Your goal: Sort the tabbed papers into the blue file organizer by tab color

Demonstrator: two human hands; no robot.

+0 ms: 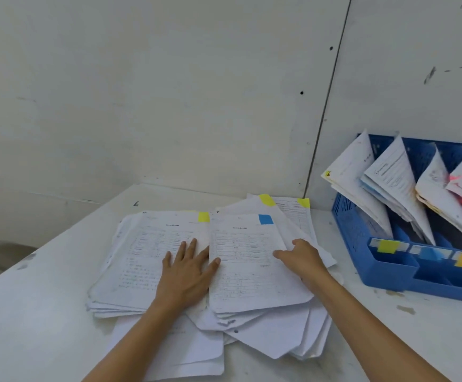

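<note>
Tabbed papers (pixel 141 244) piled on the table (pixel 31 312), three yellow tabs, one blue. My left hand (pixel 185 274) lies spread flat on them, right hand (pixel 301 260) pinches the blue-tabbed sheet (pixel 246 271); blue file organizer (pixel 384 271) at 3 o'clock.

— What do we see at the blue file organizer (pixel 390 274)?
— We see smooth plastic. The papers (pixel 141 257) left of it are thin, matt paper. The table (pixel 31 312) under it looks matt and scuffed.
</note>
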